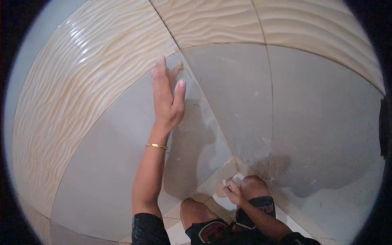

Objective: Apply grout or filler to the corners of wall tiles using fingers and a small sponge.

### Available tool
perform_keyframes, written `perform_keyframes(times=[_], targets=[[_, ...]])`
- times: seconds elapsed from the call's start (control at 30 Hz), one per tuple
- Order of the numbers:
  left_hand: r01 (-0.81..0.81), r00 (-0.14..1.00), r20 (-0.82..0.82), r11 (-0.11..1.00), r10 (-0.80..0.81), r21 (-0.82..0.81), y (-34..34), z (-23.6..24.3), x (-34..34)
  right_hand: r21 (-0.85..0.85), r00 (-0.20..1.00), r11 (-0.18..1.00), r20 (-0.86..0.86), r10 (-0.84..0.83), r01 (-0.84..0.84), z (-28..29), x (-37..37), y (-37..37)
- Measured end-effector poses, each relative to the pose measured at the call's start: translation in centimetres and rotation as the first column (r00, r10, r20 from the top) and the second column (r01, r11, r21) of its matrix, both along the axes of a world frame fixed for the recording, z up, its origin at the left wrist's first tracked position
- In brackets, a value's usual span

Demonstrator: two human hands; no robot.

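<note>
My left hand (pixel 166 96) is raised to the smooth grey wall tile (pixel 118 134), close to the corner joint. Its fingers stretch upward and the thumb stands apart, with nothing held. The fingertips reach the seam where the grey tile meets the wavy cream tile (pixel 81 69). A small brownish smear (pixel 181 66) marks the wall beside them. Low down by my knee, my right hand (pixel 233 193) has its fingers closed around a small pale tan piece (pixel 220 190), whose kind I cannot make out.
Two tiled walls meet at a vertical corner joint (pixel 212 116). Another grey tile (pixel 226 81) covers the right wall, below more wavy cream tile (pixel 310 24). My bent knees (pixel 254 187) are close to the floor corner. A dark object (pixel 383 126) shows at the far right edge.
</note>
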State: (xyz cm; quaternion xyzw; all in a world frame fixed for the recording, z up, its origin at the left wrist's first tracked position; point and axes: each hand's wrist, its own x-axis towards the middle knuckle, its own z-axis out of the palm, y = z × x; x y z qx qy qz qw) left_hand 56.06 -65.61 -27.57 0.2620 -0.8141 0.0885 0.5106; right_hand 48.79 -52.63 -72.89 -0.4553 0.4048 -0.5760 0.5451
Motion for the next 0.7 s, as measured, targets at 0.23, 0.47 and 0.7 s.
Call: perform_keyframes(times=[0.23,0.47,0.7], targets=[[-0.402,0.786,0.247,0.772,0.567,-0.493,-3.5,3.5,-1.3,-0.047,0.945,0.999,-0.324,-0.038,0.024,3.8,-1.8,-0.4],[-0.531,0.619,0.279,0.653,0.734,-0.539,-4.3,2.2,-2.8,0.076,0.865,0.993,-0.489,0.114,-0.088,6.0,-2.2,0.6],[-0.372,0.833,0.224,0.812,0.506,-0.450,-3.7,3.9,0.0,0.096,0.878,0.991,-0.462,0.127,-0.093,9.1,-3.4,0.8]])
